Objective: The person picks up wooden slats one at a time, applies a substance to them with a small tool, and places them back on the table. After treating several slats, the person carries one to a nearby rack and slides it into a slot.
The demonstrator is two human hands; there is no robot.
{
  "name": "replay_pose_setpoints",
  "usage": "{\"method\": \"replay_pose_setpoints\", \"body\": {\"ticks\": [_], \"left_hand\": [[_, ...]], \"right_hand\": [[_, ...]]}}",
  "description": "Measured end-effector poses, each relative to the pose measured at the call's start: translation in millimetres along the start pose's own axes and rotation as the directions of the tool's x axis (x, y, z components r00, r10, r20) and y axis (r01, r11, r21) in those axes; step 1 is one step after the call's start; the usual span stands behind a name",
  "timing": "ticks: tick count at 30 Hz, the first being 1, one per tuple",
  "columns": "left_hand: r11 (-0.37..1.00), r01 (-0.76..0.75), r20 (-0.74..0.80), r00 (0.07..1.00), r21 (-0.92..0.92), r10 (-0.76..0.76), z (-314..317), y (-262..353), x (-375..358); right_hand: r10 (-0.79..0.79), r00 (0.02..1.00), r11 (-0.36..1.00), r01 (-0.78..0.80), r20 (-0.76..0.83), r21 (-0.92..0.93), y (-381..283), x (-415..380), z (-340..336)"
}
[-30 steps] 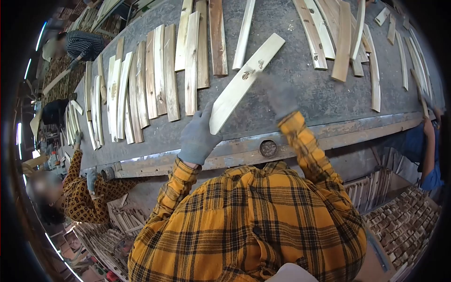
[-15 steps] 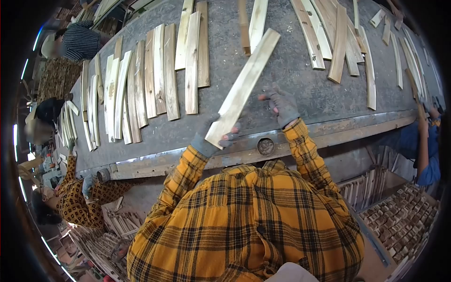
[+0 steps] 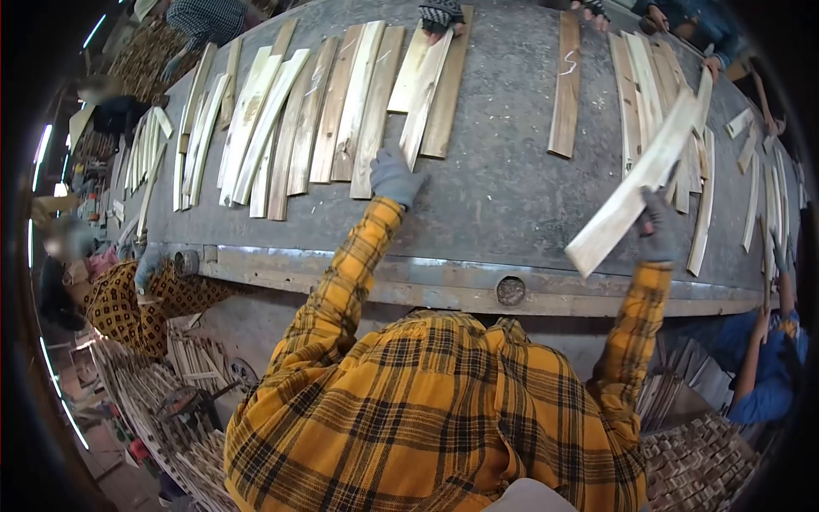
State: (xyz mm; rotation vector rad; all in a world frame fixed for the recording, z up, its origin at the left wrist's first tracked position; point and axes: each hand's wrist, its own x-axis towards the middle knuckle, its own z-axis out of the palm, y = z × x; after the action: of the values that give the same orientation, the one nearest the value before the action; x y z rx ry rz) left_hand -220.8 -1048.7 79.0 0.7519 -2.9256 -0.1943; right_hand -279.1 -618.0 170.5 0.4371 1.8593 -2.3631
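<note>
My right hand (image 3: pixel 655 226), in a grey glove with bare fingertips, is closed around a pale wooden slat (image 3: pixel 630 189). This slat slants up and right above the table, its far end over a group of slats lying there. My left hand (image 3: pixel 397 177), gloved in grey, reaches to the near ends of the left row. Its fingers are stretched forward over the edge of a brownish slat (image 3: pixel 379 119), beside a narrow pale slat (image 3: pixel 426 98). Whether they touch either slat is hard to make out.
Many slats (image 3: pixel 281 128) lie side by side on the grey table (image 3: pixel 503 196). One marked slat (image 3: pixel 564 85) lies alone. A co-worker's patterned glove (image 3: pixel 441 17) rests on slats opposite. Other people stand around the table. Stacked wood (image 3: pixel 699 456) is below right; a round hole (image 3: pixel 511 291) marks the table's front edge.
The pale slat has passed from my left hand to my right, which has swung rightward. My left hand has moved forward to the left row. Co-workers' hands now appear at the far side.
</note>
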Motion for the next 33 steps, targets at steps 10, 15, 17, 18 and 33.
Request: {"method": "replay_pose_setpoints", "body": {"ticks": [10,15,17,18,33], "left_hand": [[-0.248,0.582,0.508,0.805,-0.774,0.305,-42,-40,2],[0.334,0.342,0.402,0.907,-0.878,0.128,-6,-28,37],[0.752,0.242,0.355,0.935,-0.613,-0.011,14,-4,43],[0.865,0.120,0.263,0.965,-0.487,0.014,15,16,37],[0.914,0.126,0.464,0.883,-0.385,0.073,-82,-71,-95]], "right_hand": [[-0.316,0.949,0.760,0.255,0.003,-0.598,13,21,33],[-0.162,0.986,0.864,0.160,0.038,-0.477,42,-3,92],[-0.162,0.980,0.861,0.197,0.115,-0.468,51,-9,106],[-0.163,0.975,0.861,0.216,0.152,-0.460,56,-11,110],[0.142,0.964,0.792,0.024,0.223,-0.609,74,-22,126]]}}
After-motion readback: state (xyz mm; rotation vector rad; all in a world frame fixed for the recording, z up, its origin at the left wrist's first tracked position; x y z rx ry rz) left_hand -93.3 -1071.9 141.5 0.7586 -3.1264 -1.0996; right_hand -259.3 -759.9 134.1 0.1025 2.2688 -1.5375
